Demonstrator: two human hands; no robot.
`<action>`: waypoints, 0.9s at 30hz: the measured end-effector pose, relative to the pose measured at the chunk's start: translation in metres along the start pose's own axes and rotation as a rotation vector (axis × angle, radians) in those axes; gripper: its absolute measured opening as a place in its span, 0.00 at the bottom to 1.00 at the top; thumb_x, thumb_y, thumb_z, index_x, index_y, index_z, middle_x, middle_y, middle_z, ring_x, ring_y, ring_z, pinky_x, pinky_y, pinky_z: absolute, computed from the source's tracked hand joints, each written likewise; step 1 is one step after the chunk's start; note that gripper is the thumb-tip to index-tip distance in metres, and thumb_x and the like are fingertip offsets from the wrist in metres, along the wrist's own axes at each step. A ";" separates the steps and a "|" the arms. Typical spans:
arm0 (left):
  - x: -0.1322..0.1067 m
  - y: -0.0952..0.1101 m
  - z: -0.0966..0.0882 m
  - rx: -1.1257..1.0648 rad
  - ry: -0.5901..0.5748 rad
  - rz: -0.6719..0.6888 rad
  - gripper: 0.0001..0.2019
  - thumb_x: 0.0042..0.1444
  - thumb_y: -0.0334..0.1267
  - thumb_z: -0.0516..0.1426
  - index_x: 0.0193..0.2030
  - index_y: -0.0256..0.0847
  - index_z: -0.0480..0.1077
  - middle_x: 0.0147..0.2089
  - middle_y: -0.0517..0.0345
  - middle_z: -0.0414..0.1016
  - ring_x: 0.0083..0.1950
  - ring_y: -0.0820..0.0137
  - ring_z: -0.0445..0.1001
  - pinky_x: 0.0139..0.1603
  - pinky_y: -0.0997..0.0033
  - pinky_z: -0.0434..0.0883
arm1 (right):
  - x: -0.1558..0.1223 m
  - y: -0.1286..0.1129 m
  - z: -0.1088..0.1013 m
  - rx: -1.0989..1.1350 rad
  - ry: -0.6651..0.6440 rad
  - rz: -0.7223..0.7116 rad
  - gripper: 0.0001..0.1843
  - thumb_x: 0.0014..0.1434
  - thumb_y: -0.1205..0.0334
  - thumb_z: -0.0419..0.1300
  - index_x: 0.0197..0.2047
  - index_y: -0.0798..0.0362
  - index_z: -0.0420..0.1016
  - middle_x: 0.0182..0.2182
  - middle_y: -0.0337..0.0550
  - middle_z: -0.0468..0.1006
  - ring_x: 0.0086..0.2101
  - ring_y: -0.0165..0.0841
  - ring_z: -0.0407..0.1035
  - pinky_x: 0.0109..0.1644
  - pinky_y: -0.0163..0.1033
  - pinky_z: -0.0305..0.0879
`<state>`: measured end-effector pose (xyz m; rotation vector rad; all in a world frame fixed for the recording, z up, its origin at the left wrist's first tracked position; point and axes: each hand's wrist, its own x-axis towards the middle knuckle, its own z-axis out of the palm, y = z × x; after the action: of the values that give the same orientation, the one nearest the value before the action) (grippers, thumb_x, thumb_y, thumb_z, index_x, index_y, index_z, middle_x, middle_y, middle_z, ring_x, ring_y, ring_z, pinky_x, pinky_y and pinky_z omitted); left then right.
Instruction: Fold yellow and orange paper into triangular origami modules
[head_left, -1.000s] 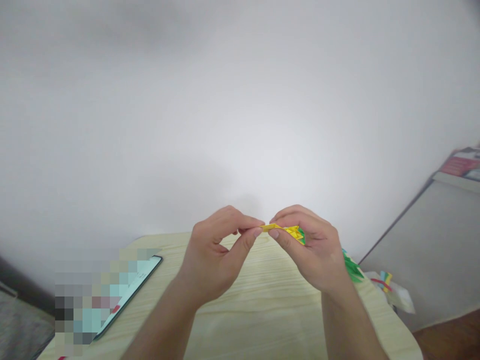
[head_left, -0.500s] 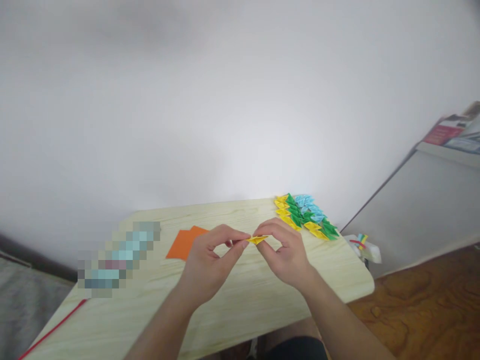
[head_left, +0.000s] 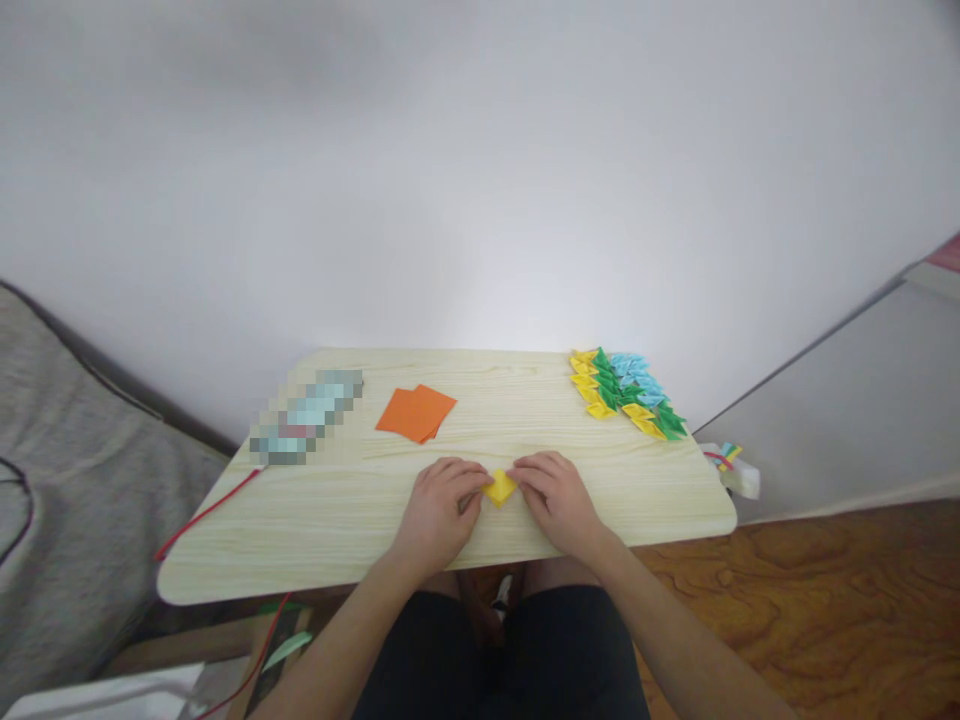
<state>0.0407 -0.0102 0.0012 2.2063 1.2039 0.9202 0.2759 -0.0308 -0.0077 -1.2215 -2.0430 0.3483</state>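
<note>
A small folded yellow paper piece [head_left: 499, 488] lies on the pale wooden table [head_left: 337, 500] near its front edge. My left hand [head_left: 439, 510] presses its left side with curled fingers. My right hand [head_left: 556, 500] pinches its right side, fingers closed on it. Both hands rest low on the tabletop.
Orange paper squares [head_left: 416, 412] lie at the back middle. A cluster of folded yellow, green and blue paper pieces [head_left: 626, 393] sits at the back right. A blurred flat device [head_left: 307, 420] lies back left. A red cable [head_left: 206, 512] runs off the left edge. A small packet [head_left: 731, 470] hangs beyond the right edge.
Both hands have come down from mid-air to the tabletop with the yellow piece. The view has tilted downward, showing the whole table and my lap.
</note>
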 end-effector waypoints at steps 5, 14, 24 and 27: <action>-0.006 0.000 -0.006 0.106 -0.072 0.012 0.15 0.59 0.30 0.61 0.49 0.51 0.82 0.53 0.55 0.81 0.57 0.57 0.75 0.61 0.49 0.68 | -0.005 -0.005 0.004 -0.046 -0.027 0.018 0.20 0.65 0.74 0.59 0.54 0.47 0.82 0.51 0.46 0.83 0.53 0.43 0.72 0.60 0.54 0.68; -0.003 -0.001 -0.008 0.146 -0.139 0.039 0.16 0.61 0.33 0.62 0.55 0.50 0.78 0.56 0.55 0.80 0.59 0.57 0.73 0.62 0.51 0.66 | -0.009 -0.024 0.003 -0.099 -0.089 0.071 0.16 0.65 0.68 0.64 0.55 0.47 0.80 0.52 0.45 0.83 0.54 0.45 0.70 0.62 0.55 0.64; 0.000 -0.005 -0.003 0.164 -0.146 0.102 0.08 0.70 0.38 0.57 0.49 0.47 0.78 0.50 0.54 0.83 0.54 0.60 0.75 0.59 0.54 0.68 | -0.009 -0.013 0.006 -0.088 -0.088 0.082 0.11 0.71 0.62 0.61 0.53 0.46 0.82 0.50 0.44 0.84 0.52 0.44 0.70 0.62 0.54 0.65; -0.003 -0.006 0.000 0.176 -0.136 0.119 0.09 0.70 0.37 0.56 0.49 0.46 0.79 0.50 0.52 0.82 0.53 0.60 0.75 0.57 0.54 0.68 | -0.009 -0.013 0.007 -0.083 -0.088 0.088 0.11 0.72 0.61 0.60 0.53 0.46 0.82 0.51 0.43 0.84 0.53 0.44 0.70 0.62 0.54 0.64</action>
<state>0.0367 -0.0095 -0.0036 2.4591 1.1392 0.7189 0.2656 -0.0445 -0.0093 -1.3721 -2.1006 0.3675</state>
